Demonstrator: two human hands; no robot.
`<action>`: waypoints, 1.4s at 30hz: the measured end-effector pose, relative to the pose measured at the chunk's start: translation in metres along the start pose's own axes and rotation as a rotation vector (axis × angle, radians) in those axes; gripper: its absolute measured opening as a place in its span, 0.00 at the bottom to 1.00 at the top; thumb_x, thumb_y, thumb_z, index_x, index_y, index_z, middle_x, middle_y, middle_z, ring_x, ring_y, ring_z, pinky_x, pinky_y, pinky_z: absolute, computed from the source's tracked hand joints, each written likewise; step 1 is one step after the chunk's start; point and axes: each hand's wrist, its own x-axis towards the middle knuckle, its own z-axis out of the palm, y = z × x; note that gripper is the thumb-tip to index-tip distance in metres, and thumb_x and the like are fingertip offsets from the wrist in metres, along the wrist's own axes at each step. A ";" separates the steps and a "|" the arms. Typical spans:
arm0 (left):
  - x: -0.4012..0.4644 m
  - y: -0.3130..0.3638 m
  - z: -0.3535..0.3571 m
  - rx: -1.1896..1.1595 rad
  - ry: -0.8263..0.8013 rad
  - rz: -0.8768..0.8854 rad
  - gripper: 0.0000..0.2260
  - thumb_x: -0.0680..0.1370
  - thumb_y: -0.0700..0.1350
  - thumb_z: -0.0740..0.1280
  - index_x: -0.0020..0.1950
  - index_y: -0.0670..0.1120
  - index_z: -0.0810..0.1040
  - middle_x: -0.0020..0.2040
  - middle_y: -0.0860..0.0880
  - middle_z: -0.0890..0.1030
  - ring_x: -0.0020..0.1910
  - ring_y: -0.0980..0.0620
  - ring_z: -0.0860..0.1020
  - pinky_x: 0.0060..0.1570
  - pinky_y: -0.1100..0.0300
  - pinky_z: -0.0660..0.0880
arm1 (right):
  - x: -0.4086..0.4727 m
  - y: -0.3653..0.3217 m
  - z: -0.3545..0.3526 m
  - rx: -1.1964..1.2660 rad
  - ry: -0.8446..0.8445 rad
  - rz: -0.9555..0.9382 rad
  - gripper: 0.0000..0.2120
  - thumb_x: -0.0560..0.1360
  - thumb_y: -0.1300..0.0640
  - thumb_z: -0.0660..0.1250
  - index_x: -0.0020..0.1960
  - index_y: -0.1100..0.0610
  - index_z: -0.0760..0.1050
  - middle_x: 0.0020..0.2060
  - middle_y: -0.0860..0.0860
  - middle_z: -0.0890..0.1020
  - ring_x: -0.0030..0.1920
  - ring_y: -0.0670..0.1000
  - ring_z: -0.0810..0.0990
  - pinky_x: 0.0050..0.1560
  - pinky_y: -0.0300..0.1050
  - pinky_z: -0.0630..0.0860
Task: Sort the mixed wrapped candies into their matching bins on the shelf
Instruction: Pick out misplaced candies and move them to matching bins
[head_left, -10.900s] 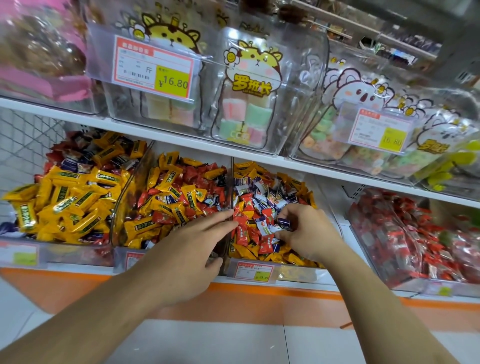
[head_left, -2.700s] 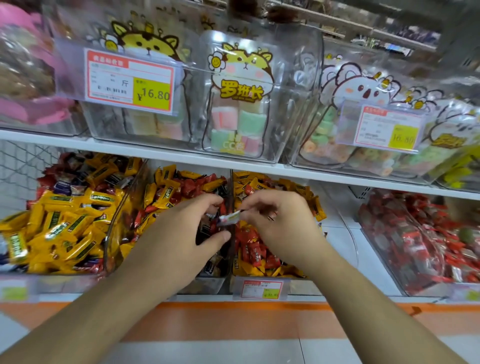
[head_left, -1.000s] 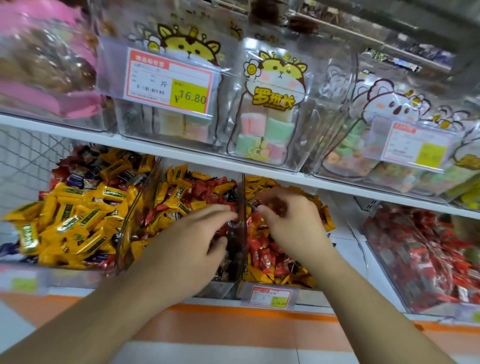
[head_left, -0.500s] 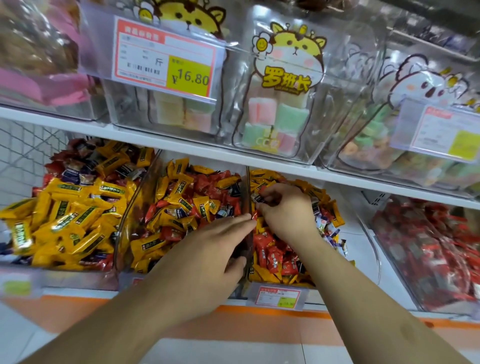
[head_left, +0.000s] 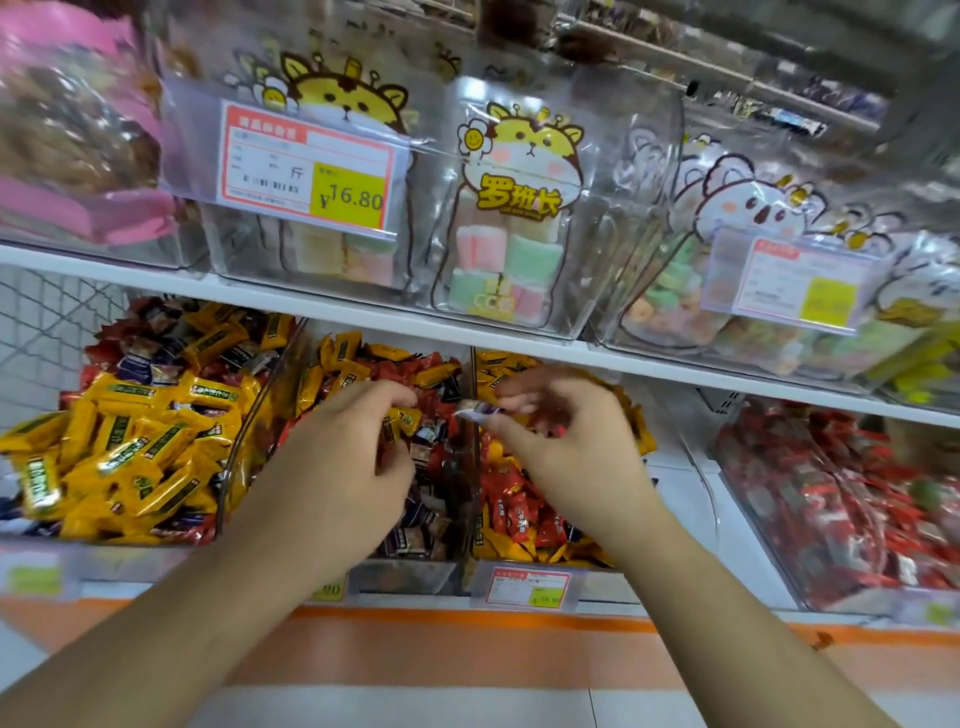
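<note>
Candy in a purple-and-white wrapper (head_left: 479, 411) sits pinched in the right hand's (head_left: 563, 447) fingers above the divider between two clear bins (head_left: 470, 467) on the lower shelf (head_left: 670, 473). Left hand (head_left: 337, 478) hovers over the middle bin, fingers curled around a yellow-wrapped candy (head_left: 402, 418).

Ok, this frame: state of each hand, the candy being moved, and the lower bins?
Right hand: pinching a white-purple candy above the divider.
Left hand: curled over the middle bin, grasp unclear.
Left bin: heaped, mostly yellow.
Middle bin: mixed red, yellow, dark.
Right bin: mixed red and yellow.
</note>
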 end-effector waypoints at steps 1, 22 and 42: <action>-0.001 -0.001 -0.001 0.006 0.008 0.004 0.19 0.82 0.48 0.66 0.73 0.58 0.71 0.71 0.63 0.71 0.46 0.61 0.77 0.39 0.76 0.67 | -0.003 -0.004 0.003 -0.033 -0.067 -0.028 0.11 0.74 0.50 0.77 0.55 0.45 0.82 0.48 0.40 0.84 0.52 0.39 0.81 0.53 0.34 0.77; -0.013 0.006 0.042 0.062 -0.262 0.217 0.29 0.84 0.58 0.59 0.81 0.70 0.48 0.77 0.78 0.44 0.71 0.78 0.50 0.64 0.80 0.49 | 0.018 0.083 -0.048 -0.447 -0.127 0.215 0.26 0.80 0.53 0.71 0.77 0.53 0.70 0.72 0.52 0.76 0.72 0.54 0.73 0.61 0.35 0.63; -0.014 0.009 0.041 0.063 -0.266 0.196 0.31 0.84 0.56 0.62 0.82 0.68 0.49 0.77 0.77 0.46 0.73 0.75 0.48 0.65 0.78 0.49 | 0.008 0.079 -0.053 -0.208 0.104 0.241 0.09 0.74 0.62 0.77 0.48 0.50 0.82 0.35 0.50 0.82 0.29 0.36 0.78 0.25 0.33 0.68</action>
